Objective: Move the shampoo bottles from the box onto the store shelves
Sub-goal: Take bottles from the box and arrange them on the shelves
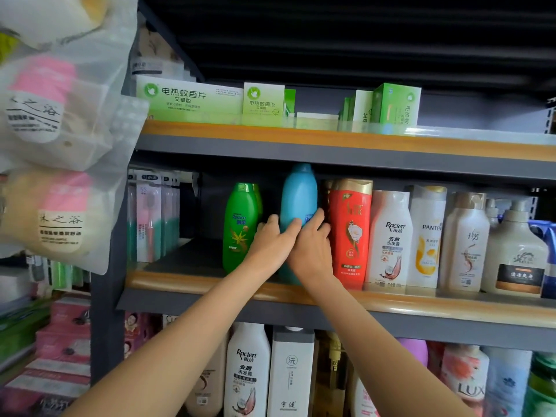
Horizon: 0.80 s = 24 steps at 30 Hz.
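Note:
A blue shampoo bottle [298, 197] stands upright on the middle shelf [186, 284], between a green Rejoice bottle [240, 227] and a red bottle [350, 233]. My left hand [272, 246] wraps its fingers round the blue bottle's lower left side. My right hand [311, 245] grips the bottle's lower right side, its fingers next to the red bottle. The two hands overlap in front of the bottle and hide its base. The box is out of view.
Right of the red bottle stand white Raclen [391, 239], Pantene [427, 236] and several more bottles. Toothbrush packs [150, 215] fill the shelf's left end, with a gap beside the green bottle. Green boxes [189, 100] sit above; more bottles below. Bagged goods [57, 145] hang at left.

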Tool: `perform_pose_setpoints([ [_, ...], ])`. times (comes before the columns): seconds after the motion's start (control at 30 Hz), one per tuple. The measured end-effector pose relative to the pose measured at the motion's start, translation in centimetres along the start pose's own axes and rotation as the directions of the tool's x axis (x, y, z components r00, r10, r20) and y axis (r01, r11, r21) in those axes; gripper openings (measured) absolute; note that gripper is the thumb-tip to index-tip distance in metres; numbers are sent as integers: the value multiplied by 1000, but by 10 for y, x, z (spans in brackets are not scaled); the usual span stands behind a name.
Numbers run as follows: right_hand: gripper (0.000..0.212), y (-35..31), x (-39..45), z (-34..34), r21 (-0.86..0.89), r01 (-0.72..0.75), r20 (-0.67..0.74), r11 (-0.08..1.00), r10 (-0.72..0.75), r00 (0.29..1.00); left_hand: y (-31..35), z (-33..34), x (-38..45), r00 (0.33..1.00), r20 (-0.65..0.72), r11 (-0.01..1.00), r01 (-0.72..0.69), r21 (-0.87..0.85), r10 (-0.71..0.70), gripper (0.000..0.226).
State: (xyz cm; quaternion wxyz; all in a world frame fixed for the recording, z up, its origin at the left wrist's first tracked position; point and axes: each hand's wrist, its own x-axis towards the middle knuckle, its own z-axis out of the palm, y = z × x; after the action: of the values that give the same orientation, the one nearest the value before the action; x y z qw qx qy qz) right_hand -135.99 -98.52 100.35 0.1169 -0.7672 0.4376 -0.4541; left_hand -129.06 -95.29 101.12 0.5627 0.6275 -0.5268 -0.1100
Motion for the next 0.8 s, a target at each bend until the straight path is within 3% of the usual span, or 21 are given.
perform_pose_setpoints([
  [0.27,117,-21,-28,3,-79,122,10,989,-122,993,2,-43,-10,995,71,996,-68,-62,72,39],
  [0.53,109,-37,-38,19,-107,173,-14,979,-175,984,-10,-71,-9,986,23,979,-165,122,164,41],
  [0.7,111,-33,-34,13,-69,212,60,975,-208,976,-12,-69,-3,983,-14,959,-177,219,185,47],
  [0.8,81,-18,-22,-2,26,185,126,982,-187,974,-18,-69,-2,973,-35,956,-215,198,226,50],
])
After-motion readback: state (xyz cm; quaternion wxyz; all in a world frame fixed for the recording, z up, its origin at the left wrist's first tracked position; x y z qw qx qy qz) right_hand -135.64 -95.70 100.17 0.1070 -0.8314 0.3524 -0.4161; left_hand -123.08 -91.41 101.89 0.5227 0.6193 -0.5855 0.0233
